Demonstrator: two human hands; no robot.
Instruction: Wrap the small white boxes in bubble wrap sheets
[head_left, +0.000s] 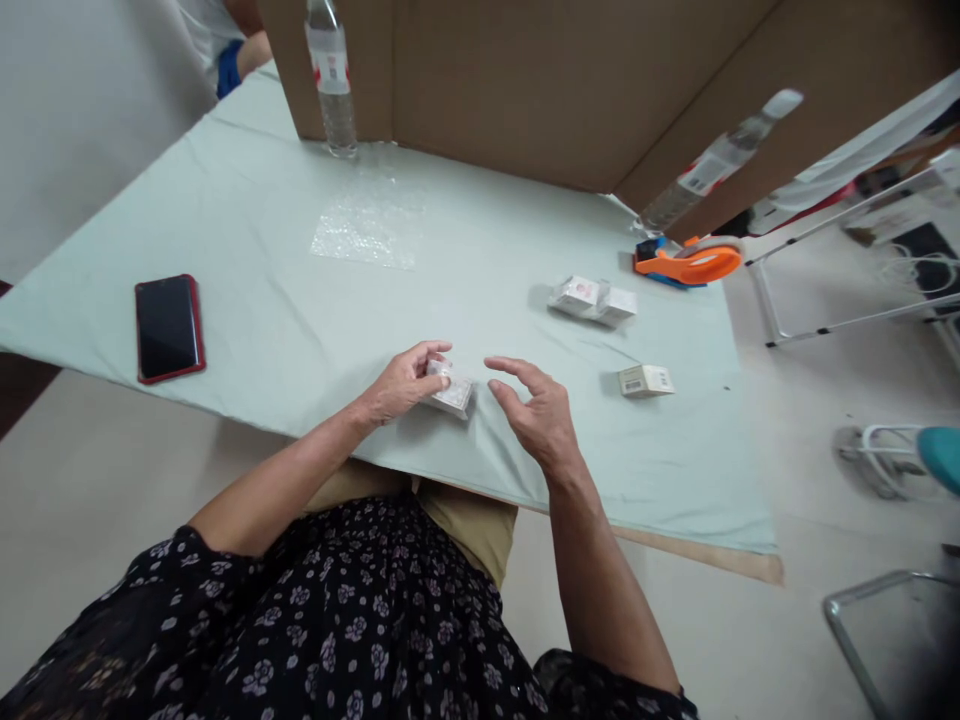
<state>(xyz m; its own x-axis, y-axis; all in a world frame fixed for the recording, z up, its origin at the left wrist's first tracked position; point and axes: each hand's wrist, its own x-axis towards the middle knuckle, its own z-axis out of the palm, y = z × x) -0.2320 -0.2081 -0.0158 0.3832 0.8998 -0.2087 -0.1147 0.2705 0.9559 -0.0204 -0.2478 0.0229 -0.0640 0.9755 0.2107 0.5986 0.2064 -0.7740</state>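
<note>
My left hand [401, 383] grips a small box wrapped in bubble wrap [452, 391] near the table's front edge, fingers curled over its top. My right hand [534, 413] hovers just to the right of that box, fingers spread and slightly curved, holding nothing. Two small white boxes [592, 300] lie together farther back on the right. Another small box with a barcode label [645, 380] lies to the right of my right hand.
The table [300, 300] has a pale green cloth. A red-cased phone [169, 327] lies at the left, a bubble wrap sheet [367, 230] at the back, an orange tape dispenser [686, 262] far right. Two water bottles [331, 80] stand by a cardboard screen [525, 80].
</note>
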